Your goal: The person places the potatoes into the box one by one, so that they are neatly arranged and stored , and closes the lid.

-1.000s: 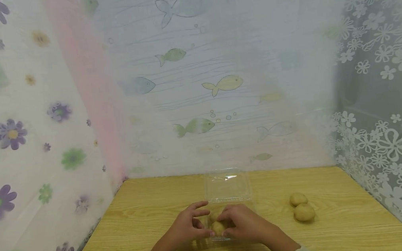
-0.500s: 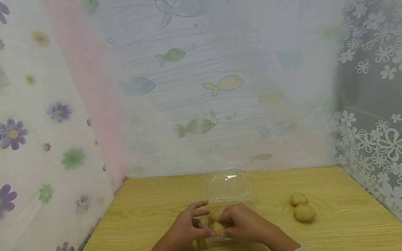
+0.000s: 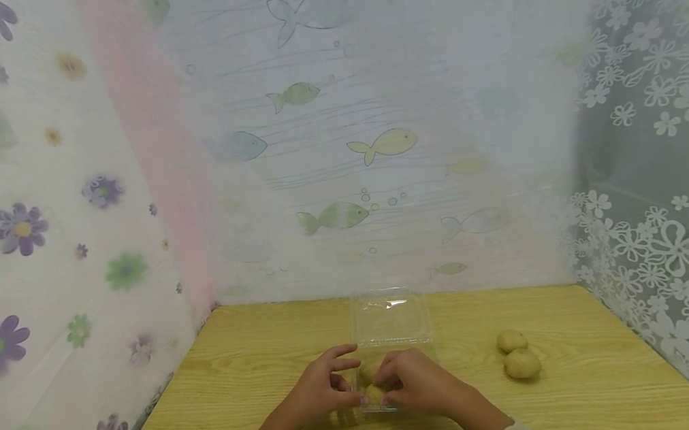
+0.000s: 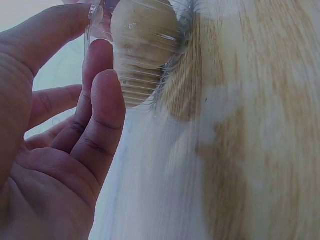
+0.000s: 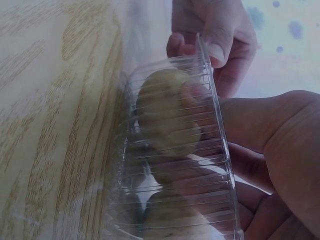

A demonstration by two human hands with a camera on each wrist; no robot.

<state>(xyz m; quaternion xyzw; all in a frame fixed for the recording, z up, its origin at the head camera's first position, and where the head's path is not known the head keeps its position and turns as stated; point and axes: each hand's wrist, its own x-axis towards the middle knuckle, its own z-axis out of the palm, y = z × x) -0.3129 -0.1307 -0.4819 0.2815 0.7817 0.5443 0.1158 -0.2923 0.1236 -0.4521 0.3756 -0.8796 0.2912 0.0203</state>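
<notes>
A clear plastic container (image 3: 390, 317) stands on the table with its lid raised at the back. My left hand (image 3: 325, 387) pinches its left rim between thumb and fingers, which the left wrist view shows at the ribbed wall. Inside the container, my right hand (image 3: 423, 382) grips a potato (image 3: 374, 395) near the front left corner, fingertips over its top and thumb at its side. Through the clear wall, the right wrist view shows this potato (image 5: 162, 107) and another potato (image 5: 172, 215) in the container. My right palm hides part of the container.
Two potatoes, a smaller one (image 3: 511, 341) behind a larger one (image 3: 522, 364), lie together on the wooden table (image 3: 240, 361) to the right. Patterned curtains (image 3: 316, 176) hang behind the table and at both sides.
The front potato and my right fingertips have shifted very slightly inside the container, and less of the potato shows. My left hand has stayed in place.
</notes>
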